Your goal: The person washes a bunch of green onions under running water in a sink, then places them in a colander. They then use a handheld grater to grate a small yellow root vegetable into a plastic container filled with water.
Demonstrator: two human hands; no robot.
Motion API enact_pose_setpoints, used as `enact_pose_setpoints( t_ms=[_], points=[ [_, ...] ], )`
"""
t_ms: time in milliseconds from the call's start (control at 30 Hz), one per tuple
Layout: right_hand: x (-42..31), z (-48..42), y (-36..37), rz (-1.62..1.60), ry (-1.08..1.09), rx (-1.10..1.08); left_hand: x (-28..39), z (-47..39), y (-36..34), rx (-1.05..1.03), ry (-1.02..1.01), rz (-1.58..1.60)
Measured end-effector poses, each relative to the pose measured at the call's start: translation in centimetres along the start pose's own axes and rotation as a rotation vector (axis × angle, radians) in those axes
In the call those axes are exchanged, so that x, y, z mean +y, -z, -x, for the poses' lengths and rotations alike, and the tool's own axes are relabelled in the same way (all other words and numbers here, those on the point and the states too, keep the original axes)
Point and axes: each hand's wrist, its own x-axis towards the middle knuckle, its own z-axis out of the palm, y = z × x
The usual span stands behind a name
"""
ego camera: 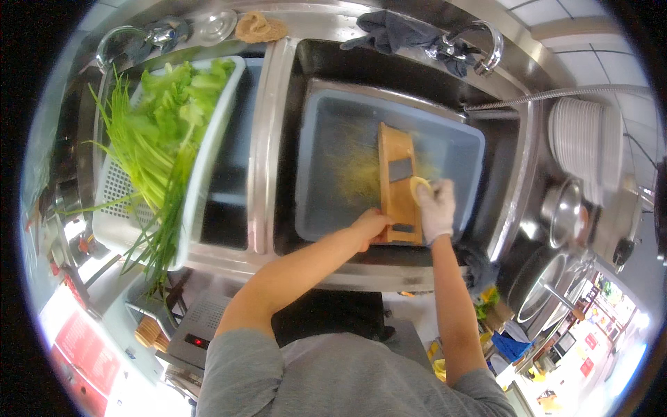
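A wooden mandoline slicer (397,182) with a dark metal blade plate lies slanted across a grey-blue plastic tub (306,172). My left hand (372,228), bare, grips the slicer's near end by its left edge. In my right hand (439,207), which wears a pale thin glove, is a yellow piece of vegetable (420,185), perhaps potato, with its cut face showing. That piece is at the right edge of the board, below the blade; whether it touches the wood is unclear. Thin yellow shreds (359,172) lie in the tub, blurred, apparently under water.
The tub sits in a steel sink (333,57). On the left, a white perforated basket (208,151) holds lettuce (180,99) and long green stalks (140,167). Faucets (492,52) and a dark cloth (388,31) line the back ledge. Stacked white plates (583,140) and pans (563,212) stand right.
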Motion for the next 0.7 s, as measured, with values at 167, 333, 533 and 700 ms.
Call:
enact_pose_setpoints(
  t_ms=[167, 333, 533, 700],
  points=[
    [-1.8, 0.6, -0.3, 0.518, -0.005, -0.187, -0.4, 3.2, -2.5, -0.037, -0.091, 0.406],
    [-3.5, -0.3, -0.3, 0.79, -0.09, -0.424, -2.0, 3.2, -3.5, -0.311, -0.087, 1.041],
    [-7.4, 0.2, 1.0, 0.927, -0.13, -0.608, -2.1, 3.9, -3.3, -0.581, -0.026, 1.237],
    [-7.0, -0.1, -1.0, 1.014, -0.095, -0.673, -3.6, 2.9, -3.2, -0.833, -0.095, 1.32]
  ],
)
